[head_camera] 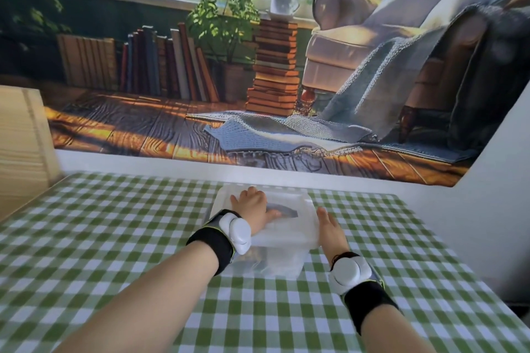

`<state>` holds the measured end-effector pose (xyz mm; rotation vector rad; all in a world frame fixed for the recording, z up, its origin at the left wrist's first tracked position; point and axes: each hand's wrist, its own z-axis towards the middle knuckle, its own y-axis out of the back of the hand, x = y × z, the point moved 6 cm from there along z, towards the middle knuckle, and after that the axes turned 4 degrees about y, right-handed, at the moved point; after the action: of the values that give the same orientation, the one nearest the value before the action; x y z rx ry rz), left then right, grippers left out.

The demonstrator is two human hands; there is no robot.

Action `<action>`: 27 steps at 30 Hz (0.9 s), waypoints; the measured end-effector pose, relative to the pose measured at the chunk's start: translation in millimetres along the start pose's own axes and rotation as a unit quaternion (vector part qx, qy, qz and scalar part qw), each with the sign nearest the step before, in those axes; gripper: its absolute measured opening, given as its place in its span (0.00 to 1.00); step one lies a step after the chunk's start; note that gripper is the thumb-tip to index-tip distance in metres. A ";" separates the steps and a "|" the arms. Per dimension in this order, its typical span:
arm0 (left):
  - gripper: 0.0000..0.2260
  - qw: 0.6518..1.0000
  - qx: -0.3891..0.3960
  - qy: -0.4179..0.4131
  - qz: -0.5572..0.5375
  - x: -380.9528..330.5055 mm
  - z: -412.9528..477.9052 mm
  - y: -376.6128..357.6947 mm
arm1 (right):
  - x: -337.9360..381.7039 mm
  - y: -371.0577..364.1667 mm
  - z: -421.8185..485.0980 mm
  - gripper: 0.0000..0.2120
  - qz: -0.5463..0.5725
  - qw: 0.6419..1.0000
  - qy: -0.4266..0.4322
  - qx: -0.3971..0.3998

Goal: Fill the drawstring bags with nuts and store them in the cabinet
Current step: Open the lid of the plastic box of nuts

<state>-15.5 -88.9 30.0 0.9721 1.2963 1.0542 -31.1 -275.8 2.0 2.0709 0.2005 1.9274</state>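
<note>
A clear plastic box [289, 226] with a translucent lid stands on the green-checked table, in the middle near the far edge. My left hand [252, 206] lies flat on top of the lid, fingers spread. My right hand [329, 228] rests with straight fingers against the box's right side. Something dark shows through the lid; what it is cannot be told. No drawstring bags or nuts are plainly visible.
A light wooden cabinet [23, 140] stands at the left edge of the table [114, 223]. A printed backdrop [258, 66] of a reading room hangs behind. A white wall [493, 195] closes the right side.
</note>
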 end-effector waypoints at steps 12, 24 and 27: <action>0.21 0.982 -0.121 0.011 -0.143 29.8 -6.3 54.2 | -0.8 2.9 12.6 0.15 -0.022 0.998 -0.040 0.036; 0.36 0.912 -0.114 0.382 -0.097 232.3 -65.6 14.9 | 6.3 -10.1 9.5 0.15 -0.171 0.985 0.034 -0.014; 0.29 0.910 -0.064 0.401 -0.090 235.7 -67.9 -18.5 | 5.2 -13.8 10.8 0.15 -0.182 0.982 0.044 -0.020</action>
<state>-85.0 132.5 -51.5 0.2844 1.9009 1.4365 -18.6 -262.6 2.1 1.7767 0.5160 1.7806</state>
